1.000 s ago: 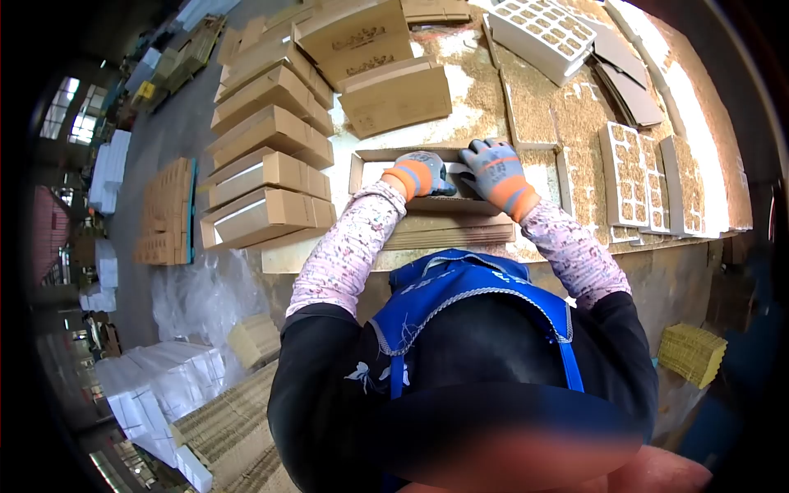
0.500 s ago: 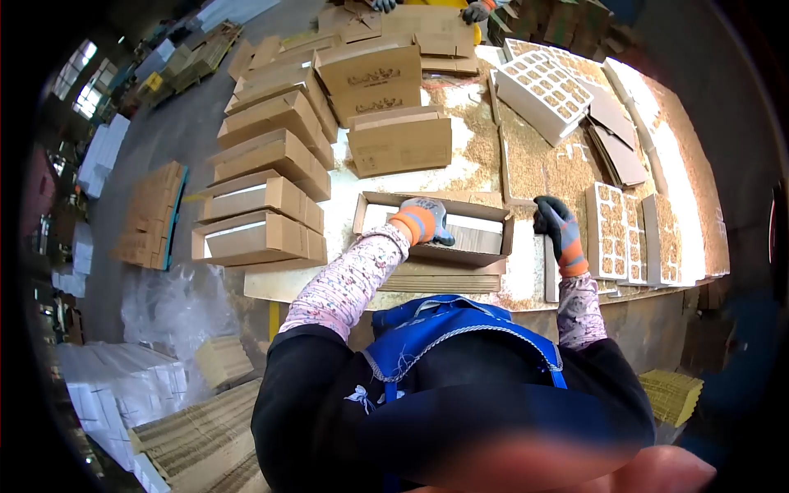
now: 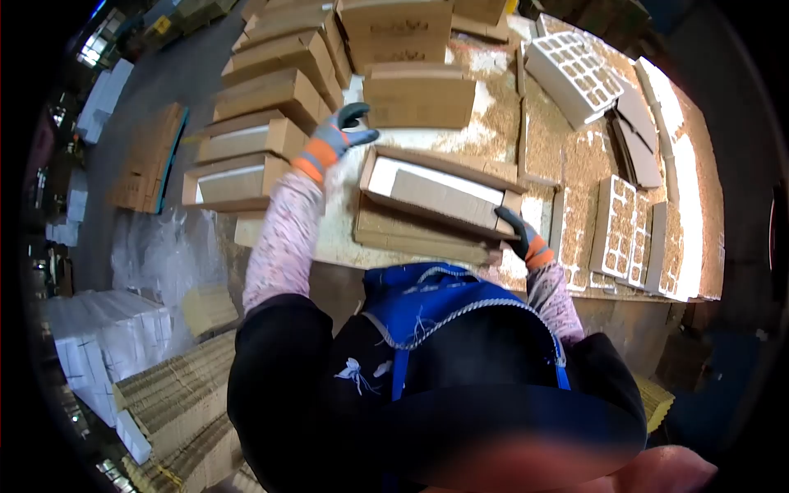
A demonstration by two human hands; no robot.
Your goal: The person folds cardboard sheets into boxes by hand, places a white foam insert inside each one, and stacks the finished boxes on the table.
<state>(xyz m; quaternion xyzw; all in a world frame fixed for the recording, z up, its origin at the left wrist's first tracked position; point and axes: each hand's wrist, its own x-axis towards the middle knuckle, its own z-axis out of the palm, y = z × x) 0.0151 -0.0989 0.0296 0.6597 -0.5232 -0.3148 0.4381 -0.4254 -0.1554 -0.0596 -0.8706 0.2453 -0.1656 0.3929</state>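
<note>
A long open cardboard box (image 3: 511,202) lies tilted in front of me, with a white lining and a cardboard strip (image 3: 448,197) inside. My right hand (image 3: 523,234), in a grey and orange glove, grips the box's near right corner. My left hand (image 3: 341,135), gloved the same way, is raised beyond the box's left end with thumb and fingers apart, holding nothing. Beneath the box are flat cardboard pieces (image 3: 419,238). An upright carton (image 3: 419,100) stands just behind.
Several open cartons (image 3: 238,182) stand in a row at the left. White gridded foam blocks (image 3: 575,78) and more blocks (image 3: 616,230) sit on the right side of the table (image 3: 329,238). Folded dark cardboard (image 3: 637,152) leans between them. Plastic wrap (image 3: 168,246) hangs low left.
My left hand has come out of the box and moved left, opening. My right hand has moved from the table at the right onto the box's right end. The box has become tilted.
</note>
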